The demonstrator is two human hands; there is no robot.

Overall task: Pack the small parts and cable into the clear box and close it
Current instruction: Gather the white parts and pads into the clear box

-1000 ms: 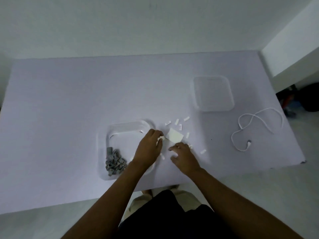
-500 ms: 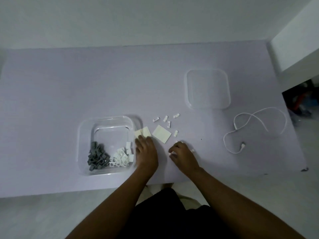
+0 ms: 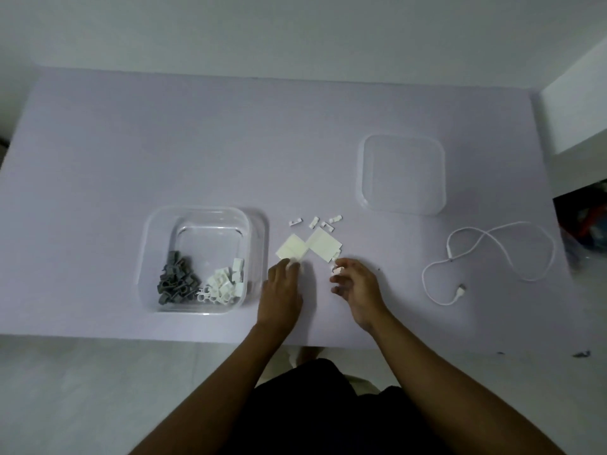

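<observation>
The clear box [image 3: 154,257] stands open at the table's near left, holding a pile of grey clips [image 3: 175,284] and a pile of white clips [image 3: 225,284]. Two white square pads [image 3: 292,249] [image 3: 323,246] lie just right of the box, with several small white clips [image 3: 315,221] beyond them. My left hand [image 3: 281,293] rests palm down, fingertips on the near corner of the left pad. My right hand [image 3: 356,285] pinches a small white clip [image 3: 337,270] at its fingertips. The clear lid [image 3: 402,174] lies far right, the white cable [image 3: 486,257] near right.
The table [image 3: 131,142] is covered in pale lilac and its near edge runs just under my wrists. A white wall corner [image 3: 578,103] and dark clutter on the floor [image 3: 588,221] sit past the table's right edge.
My right hand has lifted slightly with a small white clip between its fingertips. My left hand has shifted right onto the corner of the left pad. The camera moved closer.
</observation>
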